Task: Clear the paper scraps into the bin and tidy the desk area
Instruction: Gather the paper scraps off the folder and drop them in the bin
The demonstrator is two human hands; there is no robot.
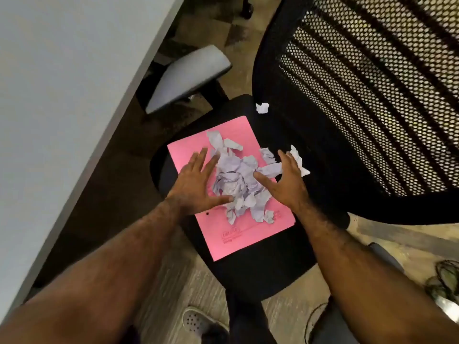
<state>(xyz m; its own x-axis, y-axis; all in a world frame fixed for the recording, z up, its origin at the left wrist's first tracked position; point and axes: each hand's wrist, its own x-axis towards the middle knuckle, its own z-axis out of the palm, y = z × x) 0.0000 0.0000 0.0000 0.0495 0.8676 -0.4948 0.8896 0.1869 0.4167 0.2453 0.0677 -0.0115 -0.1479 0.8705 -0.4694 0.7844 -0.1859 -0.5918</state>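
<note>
Both forearms reach forward and down over the black chair seat point(260, 274), where a pink folder point(238, 234) lies flat. On the middle of the folder is a heap of crumpled paper scraps point(238, 182).

The left hand point(196, 184) lies palm down on the left side of the folder, fingers spread and straight, with the thumb stretched to the right along the near side of the heap and touching it. Its grip is released; it grasps nothing. The right hand point(285, 180) stands at the right edge of the folder, fingers spread and slightly bent, thumb pointing left into the heap. Its grip is also released. The two hands flank the heap from both sides.

One white scrap point(301, 162) lies on the seat just behind the right hand, off the folder. Another small scrap point(262, 108) lies apart near the far edge of the seat, close to the mesh backrest point(372, 95).
</note>
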